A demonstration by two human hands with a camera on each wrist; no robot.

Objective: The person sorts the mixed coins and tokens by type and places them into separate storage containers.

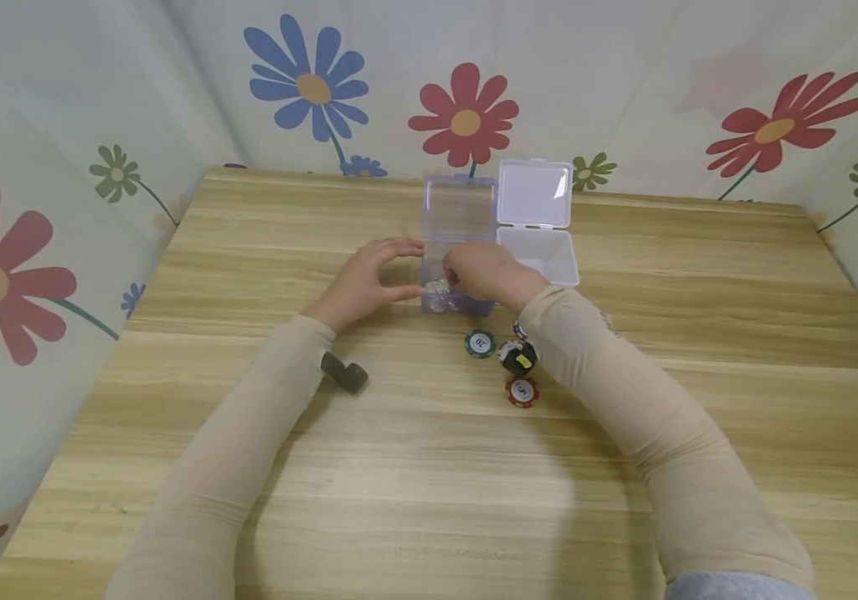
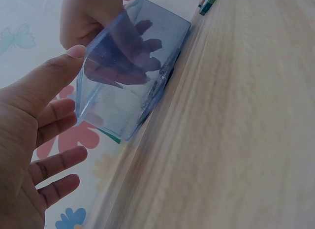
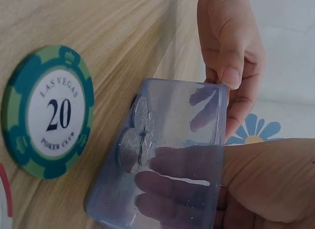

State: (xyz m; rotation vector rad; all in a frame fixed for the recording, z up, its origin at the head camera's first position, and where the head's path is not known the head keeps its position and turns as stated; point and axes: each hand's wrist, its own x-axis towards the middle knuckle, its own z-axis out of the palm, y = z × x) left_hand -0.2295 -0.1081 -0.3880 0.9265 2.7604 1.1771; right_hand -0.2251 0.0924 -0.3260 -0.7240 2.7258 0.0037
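A clear bluish plastic box (image 1: 481,307) stands with its hinged lid (image 1: 461,207) raised at the back. Several silver coins (image 3: 130,149) lie on its bottom. My right hand (image 1: 484,271) reaches down into the box; through the wall, its extended fingers (image 3: 165,187) show close to the coins, with nothing visible held. At the box's left side is my left hand (image 1: 368,279), its thumb (image 2: 66,66) at the rim and the other fingers loosely spread.
To the right stands a whitish translucent box (image 1: 556,250), lid up. In front lie poker chips: a green one marked 20 (image 1: 479,343), a red one marked 5 (image 1: 522,392), and others partly covered by my right sleeve (image 1: 609,375). A flowered backdrop (image 1: 383,50) borders the wooden table (image 1: 398,483).
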